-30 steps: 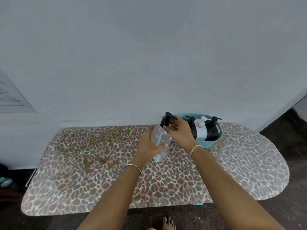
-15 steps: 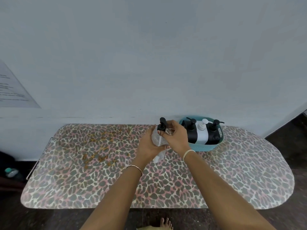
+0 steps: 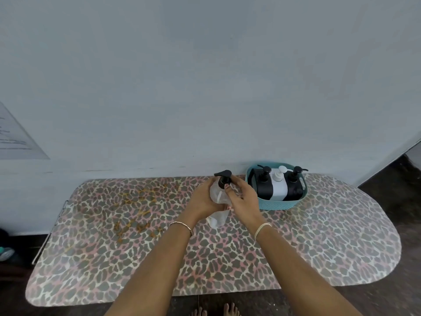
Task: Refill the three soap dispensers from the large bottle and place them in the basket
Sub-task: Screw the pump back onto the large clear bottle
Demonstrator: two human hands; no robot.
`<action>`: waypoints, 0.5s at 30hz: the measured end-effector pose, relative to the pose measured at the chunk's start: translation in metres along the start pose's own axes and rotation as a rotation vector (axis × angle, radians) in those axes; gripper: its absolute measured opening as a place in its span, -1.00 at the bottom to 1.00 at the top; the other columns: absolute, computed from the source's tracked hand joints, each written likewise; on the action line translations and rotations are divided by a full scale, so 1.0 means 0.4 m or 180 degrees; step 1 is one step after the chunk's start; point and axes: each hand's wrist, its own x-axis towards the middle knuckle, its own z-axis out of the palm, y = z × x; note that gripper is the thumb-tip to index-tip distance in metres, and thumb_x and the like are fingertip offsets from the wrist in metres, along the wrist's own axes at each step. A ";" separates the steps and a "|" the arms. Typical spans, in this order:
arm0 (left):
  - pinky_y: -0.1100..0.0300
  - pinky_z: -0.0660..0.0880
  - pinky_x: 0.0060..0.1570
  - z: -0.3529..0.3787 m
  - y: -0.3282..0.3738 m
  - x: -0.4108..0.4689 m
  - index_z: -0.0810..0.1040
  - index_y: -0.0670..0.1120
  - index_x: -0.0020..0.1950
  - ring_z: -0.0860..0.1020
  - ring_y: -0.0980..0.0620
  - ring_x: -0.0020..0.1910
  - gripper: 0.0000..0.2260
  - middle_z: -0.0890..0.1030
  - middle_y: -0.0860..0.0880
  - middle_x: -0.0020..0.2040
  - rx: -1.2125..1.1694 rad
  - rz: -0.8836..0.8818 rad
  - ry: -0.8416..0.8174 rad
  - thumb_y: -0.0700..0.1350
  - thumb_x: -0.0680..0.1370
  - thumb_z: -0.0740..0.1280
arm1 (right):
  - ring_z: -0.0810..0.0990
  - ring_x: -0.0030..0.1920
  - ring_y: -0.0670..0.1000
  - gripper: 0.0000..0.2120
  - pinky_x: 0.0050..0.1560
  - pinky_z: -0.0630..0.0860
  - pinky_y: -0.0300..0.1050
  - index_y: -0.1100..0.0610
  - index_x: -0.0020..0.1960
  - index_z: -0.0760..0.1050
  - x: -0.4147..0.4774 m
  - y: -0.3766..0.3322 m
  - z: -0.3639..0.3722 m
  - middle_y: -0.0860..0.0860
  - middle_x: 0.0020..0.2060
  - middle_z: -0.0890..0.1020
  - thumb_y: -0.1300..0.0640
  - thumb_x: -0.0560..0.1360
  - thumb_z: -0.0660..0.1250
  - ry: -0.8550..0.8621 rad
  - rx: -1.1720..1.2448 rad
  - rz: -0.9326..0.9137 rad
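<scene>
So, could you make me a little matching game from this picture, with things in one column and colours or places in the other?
Things:
1 clear bottle
2 basket
3 white dispenser
4 table

Colour or place:
A teal
B leopard print
C middle of the basket
D gripped by the left hand

Pairs: 1-D, 2-A, 3-C, 4-B
</scene>
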 end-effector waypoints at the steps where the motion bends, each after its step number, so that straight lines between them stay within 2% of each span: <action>1: 0.30 0.30 0.20 -0.003 -0.005 0.006 0.28 -0.01 0.48 0.39 0.05 0.36 -0.19 0.43 0.04 0.39 -0.0002 -0.0006 -0.0046 -0.05 0.30 0.58 | 0.53 0.17 -0.15 -0.72 0.25 0.46 -0.12 0.03 0.25 0.53 -0.001 -0.006 -0.002 -0.10 0.13 0.61 0.11 0.54 0.34 0.0061 0.0004 -0.0019; 4: 0.30 0.27 0.23 -0.008 -0.011 0.013 0.25 0.00 0.50 0.36 0.05 0.39 -0.17 0.39 0.04 0.42 -0.0065 0.0030 -0.0120 -0.07 0.31 0.57 | 0.55 0.07 -0.25 -0.76 0.11 0.45 -0.32 -0.04 0.14 0.55 0.004 -0.018 -0.003 -0.19 0.00 0.63 0.13 0.49 0.41 0.0021 -0.0049 -0.0181; 5: 0.30 0.28 0.22 -0.007 -0.016 0.016 0.26 0.00 0.49 0.37 0.04 0.39 -0.18 0.40 0.04 0.41 -0.0085 0.0056 -0.0144 -0.08 0.31 0.57 | 0.54 0.07 -0.23 -0.74 0.10 0.45 -0.31 -0.01 0.15 0.55 0.011 -0.014 0.000 -0.19 -0.01 0.62 0.13 0.48 0.43 0.0009 -0.0191 -0.0237; 7: 0.28 0.30 0.22 -0.008 -0.022 0.020 0.26 0.00 0.49 0.38 0.05 0.38 -0.19 0.42 0.04 0.40 -0.0128 0.0077 -0.0188 -0.08 0.31 0.57 | 0.53 0.08 -0.10 -0.71 0.13 0.48 -0.17 0.05 0.17 0.56 0.026 -0.004 0.008 -0.12 -0.01 0.61 0.13 0.46 0.44 0.0031 -0.0524 -0.0289; 9: 0.23 0.31 0.28 -0.009 -0.027 0.023 0.25 0.00 0.50 0.36 0.06 0.39 -0.18 0.40 0.05 0.41 -0.0212 0.0049 -0.0231 -0.09 0.31 0.56 | 0.52 0.03 -0.02 -0.74 0.09 0.49 -0.08 0.04 0.10 0.57 0.039 -0.002 0.015 -0.08 -0.07 0.59 0.10 0.42 0.47 0.0140 -0.0736 -0.0304; 12: 0.10 0.32 0.37 -0.008 -0.032 0.029 0.22 0.01 0.50 0.34 0.07 0.41 -0.15 0.39 0.06 0.42 -0.0287 0.0029 -0.0303 -0.07 0.29 0.55 | 0.51 -0.07 -0.03 -0.74 -0.04 0.50 -0.08 0.00 -0.09 0.51 0.052 -0.016 0.026 -0.08 -0.17 0.56 -0.03 0.33 0.53 0.0405 -0.0981 -0.0287; 15: 0.12 0.37 0.35 0.001 -0.036 0.037 0.25 0.03 0.48 0.41 0.13 0.34 -0.11 0.47 0.10 0.35 -0.0383 0.0038 -0.0309 -0.02 0.23 0.60 | 0.52 -0.11 -0.03 -0.64 -0.12 0.50 -0.09 0.00 -0.17 0.43 0.056 -0.024 0.043 -0.09 -0.21 0.54 -0.11 0.27 0.55 0.0608 -0.0982 -0.0130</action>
